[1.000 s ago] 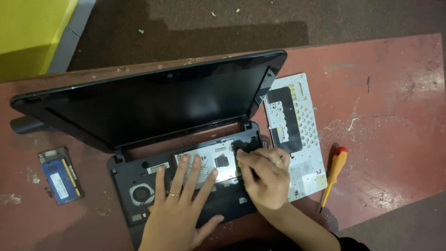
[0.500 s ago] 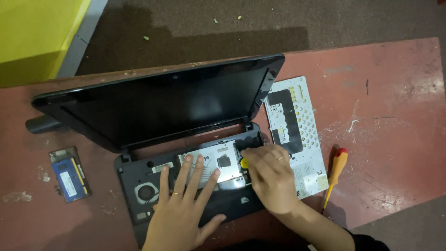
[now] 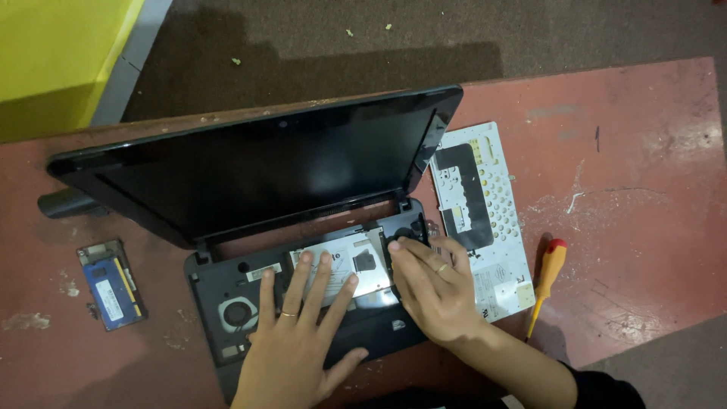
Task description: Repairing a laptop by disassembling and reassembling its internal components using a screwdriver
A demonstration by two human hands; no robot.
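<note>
Left hand (image 3: 299,341) flat, fingers spread, steadying laptop (image 3: 303,303). Right hand (image 3: 432,291) half-curled, fingertips pressing base corner, gripping nothing. Keep pressure even; pry gently near hinge.

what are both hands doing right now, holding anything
Left hand: open, fingers spread flat on the laptop base, holding nothing.
Right hand: fingertips pressing the base's right rear corner; grip unclear.

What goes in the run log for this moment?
left hand flat on opened laptop base | right hand fingertips at its right rear corner | screwdriver on table | both hands hold nothing
</note>
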